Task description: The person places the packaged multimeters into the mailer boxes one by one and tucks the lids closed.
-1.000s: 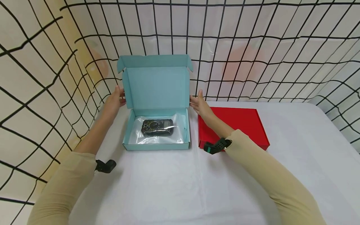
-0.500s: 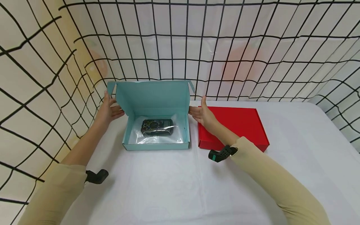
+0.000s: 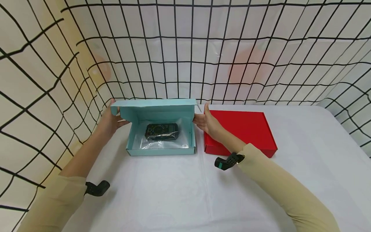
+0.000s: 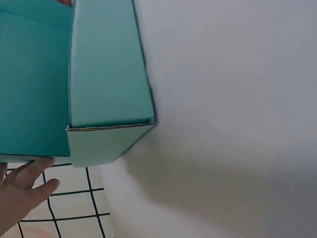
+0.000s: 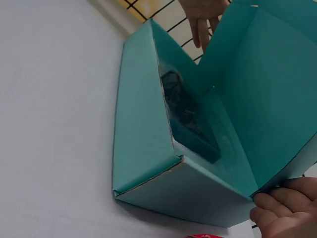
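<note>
A light-blue cardboard box (image 3: pixel 160 152) sits in the head view with its lid (image 3: pixel 155 103) partly lowered over it. Inside lies a black multimeter (image 3: pixel 162 132) in a clear plastic bag (image 3: pixel 181 143). At the lid's left side is my left hand (image 3: pixel 108 121), thumb up by the front flap and fingers fairly straight. My right hand (image 3: pixel 211 125) touches the lid's right side with extended fingers, its thumb pointing up. The right wrist view shows those fingers against the lid's edge near the hinge.
A closed red box (image 3: pixel 246 129) lies just right of the blue one, partly behind my right forearm. A white cloth covers the table (image 3: pixel 162 193). Black wire grid (image 3: pixel 191 61) rises at the back and left.
The lid has swung from upright forward and down toward the box. My left hand has shifted left and down along with it; the right hand has moved slightly lower.
</note>
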Tool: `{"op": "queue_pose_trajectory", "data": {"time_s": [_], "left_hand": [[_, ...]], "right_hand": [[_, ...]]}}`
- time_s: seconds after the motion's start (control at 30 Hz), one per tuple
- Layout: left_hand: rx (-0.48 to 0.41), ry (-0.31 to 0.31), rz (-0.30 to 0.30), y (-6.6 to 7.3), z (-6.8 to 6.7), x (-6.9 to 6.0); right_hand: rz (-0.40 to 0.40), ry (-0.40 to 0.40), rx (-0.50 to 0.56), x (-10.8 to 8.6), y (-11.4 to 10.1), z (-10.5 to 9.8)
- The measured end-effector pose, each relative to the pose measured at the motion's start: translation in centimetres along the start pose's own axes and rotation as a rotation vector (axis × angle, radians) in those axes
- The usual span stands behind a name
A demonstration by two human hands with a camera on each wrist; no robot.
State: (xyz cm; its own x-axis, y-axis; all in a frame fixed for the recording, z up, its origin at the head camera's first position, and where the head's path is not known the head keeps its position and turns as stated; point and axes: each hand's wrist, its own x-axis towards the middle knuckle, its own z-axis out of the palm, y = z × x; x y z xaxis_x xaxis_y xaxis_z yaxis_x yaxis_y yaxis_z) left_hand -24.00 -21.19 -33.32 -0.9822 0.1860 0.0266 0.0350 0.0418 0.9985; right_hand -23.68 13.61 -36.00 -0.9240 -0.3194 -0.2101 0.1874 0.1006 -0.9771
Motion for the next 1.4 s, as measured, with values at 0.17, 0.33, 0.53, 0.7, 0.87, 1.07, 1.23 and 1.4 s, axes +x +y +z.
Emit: {"op": "queue_pose_trajectory", "data": {"time_s": [0.17, 0.33, 0.53, 0.7, 0.87, 1.07, 1.23, 1.4], "left_hand": [[-0.02, -0.022, -0.082, 0.1, 0.4, -0.8], [-0.05, -0.092, -0.146, 0.1, 0.3, -1.8], [0.027, -0.111, -0.141, -0.7, 0.4, -3.0], [0.156, -0.082, -0.206, -1.6, 0.7, -3.7], [0.214, 0.039, -0.349, -2.3, 1.2, -4.5], [0.244, 0.071, -0.392, -3.4, 1.4, -5.7], [0.244, 0.081, -0.408, -4.0, 1.6, -6.2], [0.281, 0.098, -0.388, -5.0, 2.2, -6.5]], "right_hand": [[0.027, 0.037, -0.042, -0.7, -0.4, 0.1], [0.055, 0.105, -0.114, -1.5, -0.9, 0.9], [0.045, 0.179, -0.227, -2.4, -0.7, 1.5], [0.019, 0.226, -0.307, -2.9, 0.1, 1.6], [-0.049, 0.232, -0.442, -3.2, 1.5, 1.9], [-0.143, 0.208, -0.606, -3.4, 2.8, 2.2], [-0.194, 0.179, -0.687, -3.7, 3.2, 2.7], [-0.26, 0.155, -0.744, -4.8, 3.7, 3.7]]}}
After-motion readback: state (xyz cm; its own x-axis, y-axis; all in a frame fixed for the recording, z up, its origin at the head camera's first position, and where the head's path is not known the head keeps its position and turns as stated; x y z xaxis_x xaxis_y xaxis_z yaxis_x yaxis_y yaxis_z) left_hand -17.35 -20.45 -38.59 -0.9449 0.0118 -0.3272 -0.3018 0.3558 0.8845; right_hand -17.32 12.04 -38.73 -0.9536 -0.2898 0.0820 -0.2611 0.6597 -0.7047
